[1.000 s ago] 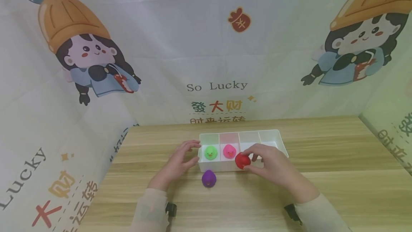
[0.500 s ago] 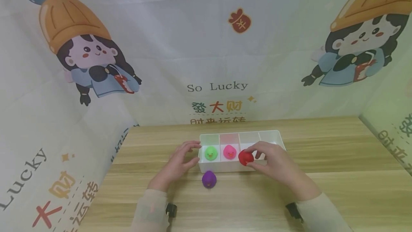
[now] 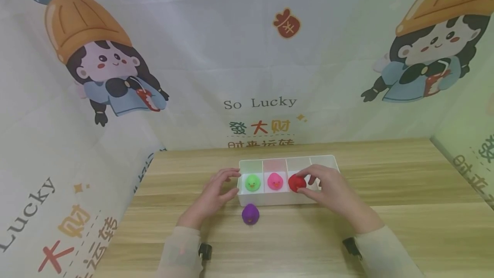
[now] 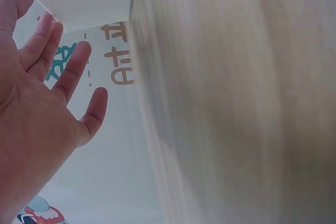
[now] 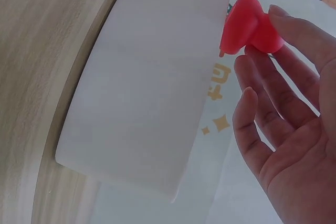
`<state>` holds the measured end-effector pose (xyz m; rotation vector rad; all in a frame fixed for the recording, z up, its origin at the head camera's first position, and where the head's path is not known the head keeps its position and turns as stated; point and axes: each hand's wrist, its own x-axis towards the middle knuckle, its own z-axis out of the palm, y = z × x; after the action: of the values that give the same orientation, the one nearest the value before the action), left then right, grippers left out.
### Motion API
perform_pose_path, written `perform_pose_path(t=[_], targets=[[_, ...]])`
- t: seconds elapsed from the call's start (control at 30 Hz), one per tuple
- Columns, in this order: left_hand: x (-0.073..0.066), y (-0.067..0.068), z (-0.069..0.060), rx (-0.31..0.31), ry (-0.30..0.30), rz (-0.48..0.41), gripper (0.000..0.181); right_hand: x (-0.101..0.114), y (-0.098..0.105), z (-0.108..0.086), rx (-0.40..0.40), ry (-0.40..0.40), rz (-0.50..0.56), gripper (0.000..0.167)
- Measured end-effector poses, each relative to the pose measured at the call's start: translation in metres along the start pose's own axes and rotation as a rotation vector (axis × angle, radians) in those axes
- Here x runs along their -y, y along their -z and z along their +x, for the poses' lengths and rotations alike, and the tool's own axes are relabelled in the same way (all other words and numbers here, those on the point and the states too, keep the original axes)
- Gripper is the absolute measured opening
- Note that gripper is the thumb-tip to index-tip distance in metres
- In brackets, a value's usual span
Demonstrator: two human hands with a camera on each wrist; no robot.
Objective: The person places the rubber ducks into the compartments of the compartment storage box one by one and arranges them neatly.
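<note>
A white divided box (image 3: 247, 199) lies on the table, a green rubber duck (image 3: 252, 182) in its leftmost compartment and a pink rubber duck (image 3: 275, 181) in the compartment beside it. My right hand (image 3: 328, 185) pinches a red rubber duck (image 3: 296, 182) between thumb and fingers, over the third compartment. In the right wrist view this red duck (image 5: 249, 24) is level with the box rim, its base hidden by the fingertips. My left hand (image 3: 216, 194) touches the box's left end with fairly straight fingers. A purple rubber duck (image 3: 250, 214) sits in front of the box.
The wooden table (image 3: 278, 243) extends around the box on all sides. A printed cloth (image 3: 216, 55) hangs behind the table and along both sides. The box's rightmost compartment is partly hidden behind my right hand.
My right hand has carried the red duck a little to the right and away from me, from the front edge to over the third compartment. The left hand stays at the box's end.
</note>
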<state>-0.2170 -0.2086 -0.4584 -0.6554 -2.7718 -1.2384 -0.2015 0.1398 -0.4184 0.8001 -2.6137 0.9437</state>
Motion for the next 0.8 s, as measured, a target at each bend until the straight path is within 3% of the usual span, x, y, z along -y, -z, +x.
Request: perform_pose_path(t=[0.53,0.8], targets=[[0.001,0.000,0.001,0.016,0.043,-0.012,0.042,-0.010,-0.001,0.012,0.041,-0.038,-0.022,0.033],[0.003,0.000,0.000,0.004,0.018,-0.006,0.042,-0.013,-0.002,0.015,0.082,-0.058,-0.040,0.030]])
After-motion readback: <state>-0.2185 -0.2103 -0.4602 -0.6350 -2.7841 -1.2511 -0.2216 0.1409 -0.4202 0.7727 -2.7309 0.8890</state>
